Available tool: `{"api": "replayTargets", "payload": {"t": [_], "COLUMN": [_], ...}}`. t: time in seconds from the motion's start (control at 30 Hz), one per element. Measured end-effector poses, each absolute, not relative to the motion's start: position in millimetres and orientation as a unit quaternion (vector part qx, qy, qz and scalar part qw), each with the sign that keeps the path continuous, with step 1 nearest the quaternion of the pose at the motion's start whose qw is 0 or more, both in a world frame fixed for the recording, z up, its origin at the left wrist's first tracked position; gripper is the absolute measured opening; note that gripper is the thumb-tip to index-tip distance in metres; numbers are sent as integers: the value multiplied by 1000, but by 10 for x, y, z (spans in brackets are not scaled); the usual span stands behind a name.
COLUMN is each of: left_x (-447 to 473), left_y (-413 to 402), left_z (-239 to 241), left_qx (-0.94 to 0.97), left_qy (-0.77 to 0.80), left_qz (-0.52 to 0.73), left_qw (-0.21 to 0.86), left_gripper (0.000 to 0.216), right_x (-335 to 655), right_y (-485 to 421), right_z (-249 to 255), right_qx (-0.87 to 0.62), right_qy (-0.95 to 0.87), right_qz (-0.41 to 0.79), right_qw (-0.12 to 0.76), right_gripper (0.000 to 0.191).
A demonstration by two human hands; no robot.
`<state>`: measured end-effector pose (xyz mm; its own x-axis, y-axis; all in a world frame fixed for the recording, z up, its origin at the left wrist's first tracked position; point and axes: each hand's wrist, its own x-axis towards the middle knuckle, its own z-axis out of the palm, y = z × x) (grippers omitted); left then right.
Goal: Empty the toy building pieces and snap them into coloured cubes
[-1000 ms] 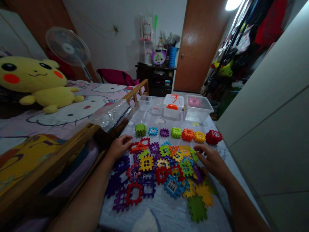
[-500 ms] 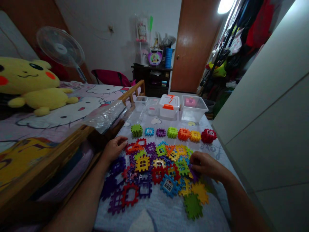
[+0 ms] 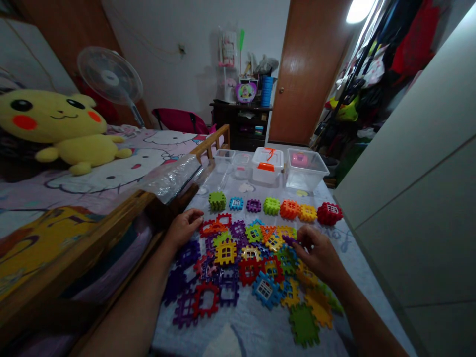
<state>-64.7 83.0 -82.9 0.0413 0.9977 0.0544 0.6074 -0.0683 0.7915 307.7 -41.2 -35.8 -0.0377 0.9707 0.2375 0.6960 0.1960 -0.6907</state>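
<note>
My right hand pinches a purple building tile by its edge, just above the right side of a loose pile of notched plastic tiles. My left hand rests at the pile's left edge with its fingers loosely stretched, beside an orange-red tile, and holds nothing. In the pile lie a yellow window tile, a blue window tile, a red frame tile and a green tile. Behind them runs a row of sorted stacks, among them a dark green stack and a red stack.
Clear plastic boxes stand at the far end: a lidded box with orange latches and an open box with a pink item. A wooden bed rail runs along the left. A white cabinet borders the right.
My right hand has risen from the pile's right side with the purple tile between its fingers. My left hand stays beside the red tiles. The whole view has shifted slightly.
</note>
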Motion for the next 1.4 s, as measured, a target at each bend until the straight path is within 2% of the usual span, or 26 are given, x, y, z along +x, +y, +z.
{"api": "replayTargets", "payload": {"t": [0.13, 0.2, 0.33, 0.43, 0.57, 0.73, 0.8, 1.03, 1.23, 1.4], "left_x": [-643, -642, -659, -660, -552, -186, -18, 358, 502, 563], "left_y": [817, 815, 830, 824, 712, 466, 408, 488, 589, 676], "left_z": [-823, -819, -827, -790, -540, -114, -63, -281, -280, -296], "left_qx": [657, 656, 660, 666, 689, 797, 834, 879, 867, 856], "left_qy": [610, 613, 618, 614, 603, 515, 479, 452, 486, 505], "left_qz": [323, 324, 316, 331, 340, 217, 189, 101, 15, 19], "left_qw": [302, 297, 288, 265, 214, 228, 198, 109, 107, 106], "left_gripper": [42, 42, 44, 44, 41, 27, 24, 28, 36, 35], "right_x": [2861, 2887, 3080, 3184, 3192, 3141, 3132, 3121, 3119, 3095], "right_y": [-441, -448, -416, -386, -377, -376, -371, -371, -379, -390], "right_z": [-341, -336, -367, -429, -549, -640, -644, -596, -589, -603], "right_qx": [-523, -519, -576, -595, -578, -578, -575, -572, -578, -574], "right_qy": [-764, -751, -675, -680, -714, -727, -733, -735, -728, -729], "right_qz": [250, 287, 276, 281, 297, 278, 270, 246, 248, 242], "right_qw": [285, 291, 370, 322, 261, 246, 241, 267, 273, 282], "right_gripper": [8, 6, 19, 24, 47, 46, 45, 58, 51, 51]}}
